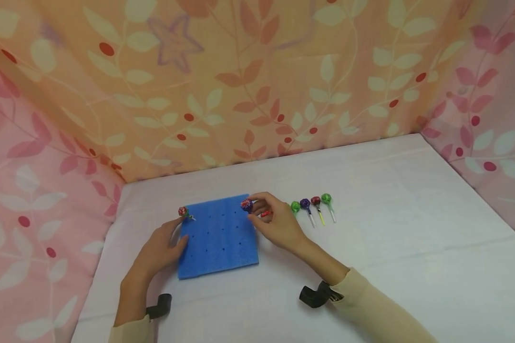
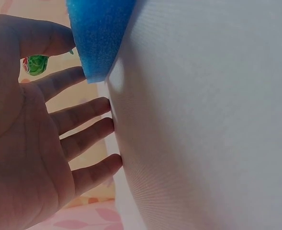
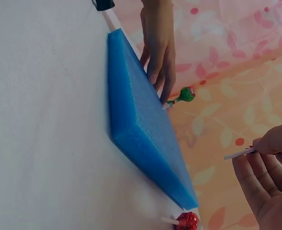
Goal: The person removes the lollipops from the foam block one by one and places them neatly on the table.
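A blue foam board [image 1: 223, 257] with rows of small holes lies on the white table. A red-and-green lollipop [image 1: 183, 211] stands tilted at its far left corner, its stick end at the board. My left hand [image 1: 160, 245] rests at the board's left edge, with extended fingers [image 2: 81, 115] and the thumb touching the foam. Above the board's far right corner, my right hand [image 1: 279, 221] pinches a purple-and-red lollipop [image 1: 246, 205]. Its white stick [image 3: 239, 154] shows below the fingertips in the right wrist view. Behind that hand lies a red lollipop [image 3: 187, 221], partly hidden in the head view.
Right of my right hand, more lollipops lie in a row: a green one [image 1: 295, 207], a purple one [image 1: 305, 204], a red one [image 1: 316, 201] and another green one [image 1: 326, 198]. Flowered cloth [image 1: 249, 85] hangs behind the table [image 1: 390, 238] and at its sides.
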### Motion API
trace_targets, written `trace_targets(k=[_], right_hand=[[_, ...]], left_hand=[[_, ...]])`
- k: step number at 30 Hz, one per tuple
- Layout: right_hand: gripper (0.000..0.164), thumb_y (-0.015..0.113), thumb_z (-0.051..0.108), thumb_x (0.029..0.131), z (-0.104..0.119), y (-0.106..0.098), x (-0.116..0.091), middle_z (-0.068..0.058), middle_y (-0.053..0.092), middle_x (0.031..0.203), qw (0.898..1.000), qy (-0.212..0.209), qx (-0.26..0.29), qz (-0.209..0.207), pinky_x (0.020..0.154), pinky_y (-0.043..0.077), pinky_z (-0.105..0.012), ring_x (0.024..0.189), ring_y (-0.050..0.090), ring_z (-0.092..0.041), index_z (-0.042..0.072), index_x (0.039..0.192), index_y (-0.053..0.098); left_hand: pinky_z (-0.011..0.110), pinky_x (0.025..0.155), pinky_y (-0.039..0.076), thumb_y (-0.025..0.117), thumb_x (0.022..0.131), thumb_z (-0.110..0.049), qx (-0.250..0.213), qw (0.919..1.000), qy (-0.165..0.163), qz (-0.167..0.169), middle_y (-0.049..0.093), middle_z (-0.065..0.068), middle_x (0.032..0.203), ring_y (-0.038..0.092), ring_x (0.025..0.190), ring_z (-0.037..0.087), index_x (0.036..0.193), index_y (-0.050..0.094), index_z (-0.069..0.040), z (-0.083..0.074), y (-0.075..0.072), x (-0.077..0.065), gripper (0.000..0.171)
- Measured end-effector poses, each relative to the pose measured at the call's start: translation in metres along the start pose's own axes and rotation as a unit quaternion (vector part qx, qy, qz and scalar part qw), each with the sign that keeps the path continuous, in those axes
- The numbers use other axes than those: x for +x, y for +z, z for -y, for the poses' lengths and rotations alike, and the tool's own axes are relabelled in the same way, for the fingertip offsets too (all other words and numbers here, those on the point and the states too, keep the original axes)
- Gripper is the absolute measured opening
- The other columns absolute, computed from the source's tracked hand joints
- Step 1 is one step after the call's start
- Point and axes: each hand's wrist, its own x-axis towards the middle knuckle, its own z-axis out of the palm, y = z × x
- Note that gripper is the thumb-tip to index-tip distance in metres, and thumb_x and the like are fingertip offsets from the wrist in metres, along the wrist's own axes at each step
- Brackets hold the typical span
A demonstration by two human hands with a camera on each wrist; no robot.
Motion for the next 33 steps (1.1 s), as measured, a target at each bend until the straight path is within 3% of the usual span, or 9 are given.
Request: trace_targets(k=[4, 11, 18, 33], right_hand=[[0.041, 0.076, 0.004, 0.095, -0.001, -0.008, -0.004, -0.012, 0.077, 0.110, 1.000, -0.001, -0.004, -0.015, 0.080, 0.064, -0.022, 0.098, 0.076, -0.022, 0.009, 0.134, 0.064], [0.040, 0.076, 0.006, 0.096, -0.003, -0.025, -0.010, -0.010, 0.076, 0.109, 0.998, 0.050, 0.019, -0.025, 0.081, 0.064, -0.022, 0.097, 0.075, -0.020, 0.014, 0.133, 0.065], [0.042, 0.076, 0.005, 0.095, -0.007, -0.045, -0.020, -0.012, 0.074, 0.112, 0.996, 0.075, 0.008, -0.036, 0.083, 0.063, -0.019, 0.103, 0.075, -0.024, 0.012, 0.135, 0.065], [0.042, 0.076, 0.004, 0.095, -0.025, -0.078, -0.036, -0.014, 0.074, 0.111, 0.995, 0.065, -0.018, -0.070, 0.079, 0.063, -0.017, 0.100, 0.075, -0.021, 0.010, 0.135, 0.065]], left_hand=[[0.073, 0.122, 0.033, 0.058, 0.106, -0.032, 0.004, 1.0000, -0.002, 0.001, 0.042, 0.028, 0.164, 0.037, 0.153, 0.054, 0.164, 0.034, -0.002, -0.002, -0.001, 0.000, 0.069], [0.073, 0.122, 0.033, 0.058, 0.106, -0.034, 0.004, 1.0000, -0.001, -0.002, 0.041, 0.027, 0.165, 0.037, 0.153, 0.053, 0.164, 0.034, -0.005, -0.001, -0.002, 0.000, 0.069], [0.074, 0.122, 0.033, 0.057, 0.106, -0.035, 0.006, 1.0000, 0.002, -0.003, 0.042, 0.027, 0.165, 0.037, 0.153, 0.053, 0.164, 0.035, -0.005, 0.002, 0.001, 0.001, 0.069], [0.075, 0.121, 0.033, 0.057, 0.106, -0.034, 0.005, 1.0000, -0.002, 0.002, 0.040, 0.027, 0.166, 0.036, 0.153, 0.054, 0.165, 0.034, -0.005, 0.001, 0.001, 0.001, 0.069]])
